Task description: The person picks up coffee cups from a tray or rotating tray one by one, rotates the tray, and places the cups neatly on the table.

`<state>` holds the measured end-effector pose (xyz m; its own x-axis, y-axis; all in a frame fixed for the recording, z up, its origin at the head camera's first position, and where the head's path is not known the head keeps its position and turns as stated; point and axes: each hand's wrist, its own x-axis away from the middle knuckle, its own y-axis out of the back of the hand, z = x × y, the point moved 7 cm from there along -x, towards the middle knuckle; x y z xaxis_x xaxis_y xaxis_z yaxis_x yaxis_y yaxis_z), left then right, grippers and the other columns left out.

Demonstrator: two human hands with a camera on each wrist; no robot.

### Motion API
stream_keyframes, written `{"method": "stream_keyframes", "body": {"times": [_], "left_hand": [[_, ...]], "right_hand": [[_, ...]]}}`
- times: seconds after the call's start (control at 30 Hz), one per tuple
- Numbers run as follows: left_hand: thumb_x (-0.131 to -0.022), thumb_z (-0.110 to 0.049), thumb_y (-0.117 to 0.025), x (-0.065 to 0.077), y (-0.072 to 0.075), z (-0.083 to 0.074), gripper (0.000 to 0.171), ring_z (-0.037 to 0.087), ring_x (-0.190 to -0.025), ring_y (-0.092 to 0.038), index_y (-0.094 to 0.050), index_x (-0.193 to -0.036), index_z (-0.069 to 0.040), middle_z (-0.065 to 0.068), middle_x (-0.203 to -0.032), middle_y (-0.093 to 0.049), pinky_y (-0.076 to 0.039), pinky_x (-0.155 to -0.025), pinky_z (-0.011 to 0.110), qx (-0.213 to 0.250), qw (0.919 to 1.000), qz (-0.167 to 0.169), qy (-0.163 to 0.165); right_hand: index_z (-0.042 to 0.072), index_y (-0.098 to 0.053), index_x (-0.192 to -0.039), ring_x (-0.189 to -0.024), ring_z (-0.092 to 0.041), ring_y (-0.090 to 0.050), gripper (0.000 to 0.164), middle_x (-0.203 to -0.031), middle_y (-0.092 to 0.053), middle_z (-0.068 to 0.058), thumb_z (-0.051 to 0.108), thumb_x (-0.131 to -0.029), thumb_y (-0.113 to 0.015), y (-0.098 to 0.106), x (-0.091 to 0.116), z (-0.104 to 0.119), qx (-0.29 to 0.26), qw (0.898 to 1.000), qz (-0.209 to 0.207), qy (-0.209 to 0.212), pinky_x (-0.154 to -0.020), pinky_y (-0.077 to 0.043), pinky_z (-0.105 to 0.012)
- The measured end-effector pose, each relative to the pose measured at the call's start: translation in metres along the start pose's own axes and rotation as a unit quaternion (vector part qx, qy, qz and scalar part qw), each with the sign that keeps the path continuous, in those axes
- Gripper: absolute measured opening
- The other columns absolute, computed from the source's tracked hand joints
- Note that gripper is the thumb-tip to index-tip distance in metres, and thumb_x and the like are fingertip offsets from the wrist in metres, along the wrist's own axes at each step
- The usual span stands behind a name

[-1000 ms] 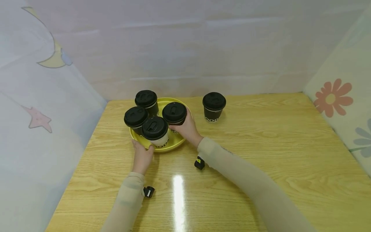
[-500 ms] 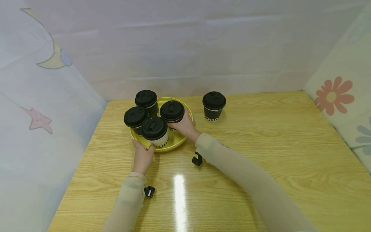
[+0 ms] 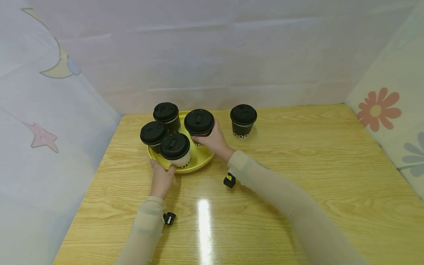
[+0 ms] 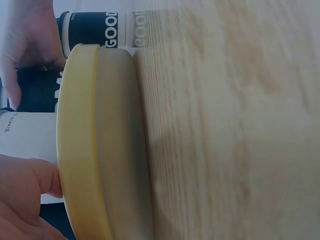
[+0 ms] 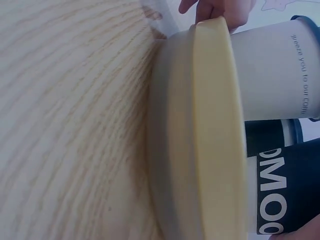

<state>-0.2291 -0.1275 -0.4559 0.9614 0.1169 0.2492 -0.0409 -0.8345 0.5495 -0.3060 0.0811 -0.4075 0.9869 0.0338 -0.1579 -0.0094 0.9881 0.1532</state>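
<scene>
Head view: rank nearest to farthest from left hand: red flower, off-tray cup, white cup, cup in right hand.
1. White cup: front of the yellow tray, beside the left hand.
2. Held cup: tray's right side, in the right hand.
3. Off-tray cup: right of the tray.
4. Red flower: far right.

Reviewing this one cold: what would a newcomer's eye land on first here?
Probably the bright yellow tray, left of centre on the wooden table, its near rim gripped by the left hand, with a white cup standing just inside that rim. Next, the right hand holding a dark cup at the tray's right side. Then the lone cup, upright on the table to the tray's right.
</scene>
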Motion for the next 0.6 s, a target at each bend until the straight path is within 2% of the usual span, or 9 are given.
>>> {"method": "stream_keyframes", "body": {"times": [0.27,0.5,0.6], "left_hand": [[-0.094,-0.018,-0.046,-0.001,0.001,0.001,0.09,0.038,-0.145,0.002,0.023,-0.144,0.012,0.033,-0.153,0.017,-0.008,-0.117,0.045,-0.003,1.0,0.0,-0.001],[-0.094,-0.02,-0.045,-0.002,0.002,0.003,0.09,0.041,-0.144,-0.004,0.024,-0.143,0.012,0.035,-0.153,0.014,-0.011,-0.116,0.046,-0.019,0.9998,0.003,0.003],[-0.094,-0.021,-0.045,-0.002,0.001,0.003,0.09,0.041,-0.144,-0.003,0.023,-0.143,0.013,0.035,-0.153,0.014,-0.01,-0.116,0.046,-0.018,0.9998,0.002,-0.001]], "right_hand": [[0.007,-0.02,-0.148,-0.132,-0.027,-0.039,0.093,-0.145,-0.031,-0.014,0.014,-0.078,-0.082,0.015,0.011,0.017,-0.008,1.0,0.022,-0.019,-0.11,-0.03,-0.045],[0.006,-0.025,-0.148,-0.133,-0.027,-0.038,0.09,-0.145,-0.034,-0.014,0.01,-0.078,-0.081,0.031,0.019,0.034,0.007,0.999,0.038,0.019,-0.111,-0.028,-0.046],[0.006,-0.023,-0.148,-0.134,-0.028,-0.036,0.091,-0.146,-0.034,-0.014,0.013,-0.078,-0.082,0.04,0.023,0.036,0.033,0.999,0.034,0.013,-0.111,-0.027,-0.047]]}}
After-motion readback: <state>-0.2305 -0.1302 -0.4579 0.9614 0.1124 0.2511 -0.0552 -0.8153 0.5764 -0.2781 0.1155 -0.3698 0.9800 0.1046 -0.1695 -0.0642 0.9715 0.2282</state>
